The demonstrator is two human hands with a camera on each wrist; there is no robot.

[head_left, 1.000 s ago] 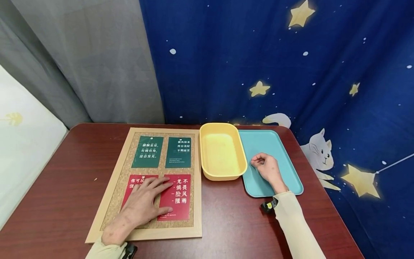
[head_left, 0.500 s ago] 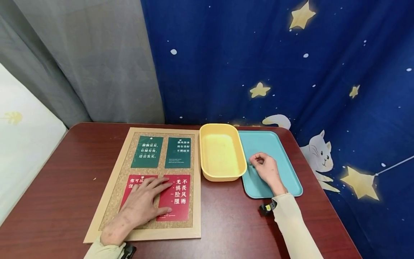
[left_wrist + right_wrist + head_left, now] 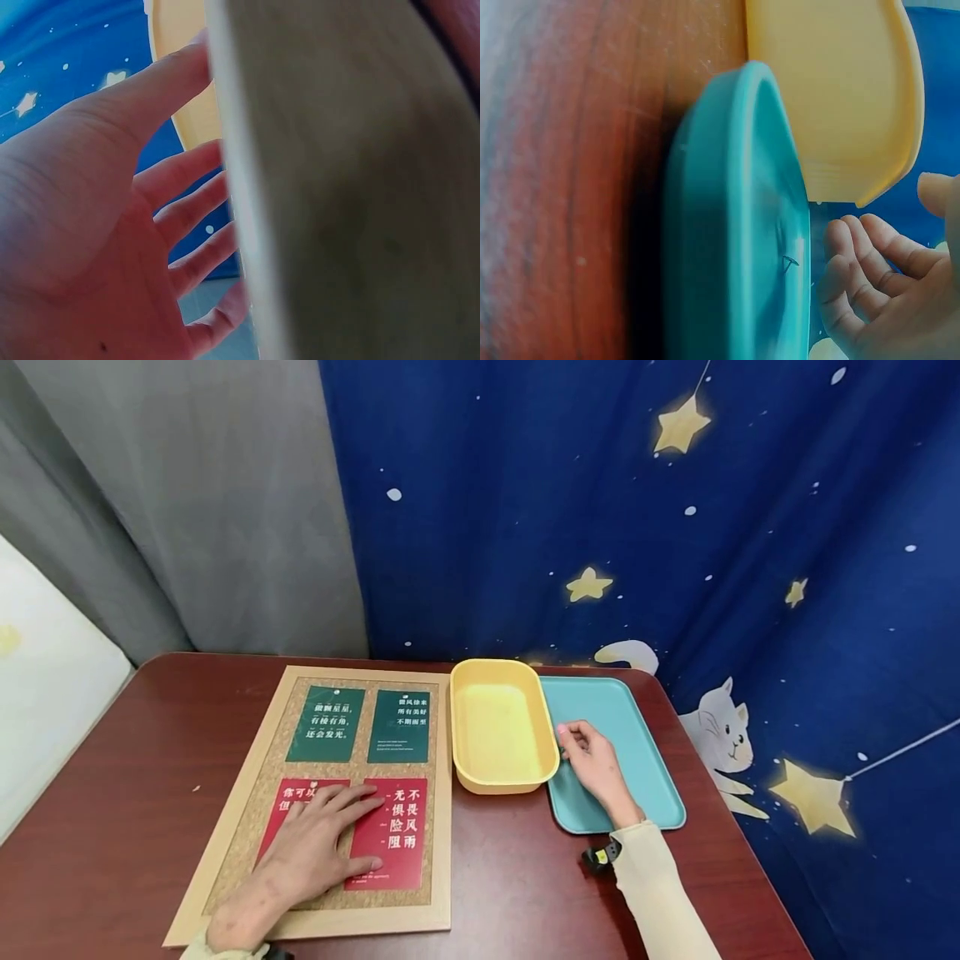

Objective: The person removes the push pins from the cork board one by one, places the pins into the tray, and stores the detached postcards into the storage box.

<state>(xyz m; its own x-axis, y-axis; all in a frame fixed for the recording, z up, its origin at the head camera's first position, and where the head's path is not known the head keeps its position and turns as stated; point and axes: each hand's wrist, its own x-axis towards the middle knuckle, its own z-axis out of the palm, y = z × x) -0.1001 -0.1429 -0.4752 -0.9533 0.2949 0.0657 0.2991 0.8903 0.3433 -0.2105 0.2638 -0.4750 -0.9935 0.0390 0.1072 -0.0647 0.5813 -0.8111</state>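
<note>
The tack point(image 3: 790, 262) lies inside the blue tray point(image 3: 626, 718), and the right wrist view shows its flat head and thin stem. The right hand point(image 3: 595, 762) is just above it, beside the yellow bin point(image 3: 498, 727); its fingers curl loosely, the thumb apart from them, with nothing visible in between. The left hand point(image 3: 311, 839) rests over the two red cards on the board point(image 3: 442, 835), fingers spread and fairly straight, gripping nothing.

The tack should be very light, stiff and hard to break, but small, smooth and likely to skid or roll on the tray. The rim of its head looks the best place for thumb and forefinger, keeping skin off the point. The right red card point(image 3: 390, 835) probably handles as thin, light and bendable, so flat pressure near its edges would suit it better than a pinch in the middle.

The left hand covers much of the left red card point(image 3: 296, 795). In the head view the tack is too small to make out surely, a dark speck under the fingers at most. Whether a pin sits at the top of the right red card cannot be told. In the left wrist view the board's blurred edge hides the fingertips, and the left forearm is cut off at the bottom of the head view.
</note>
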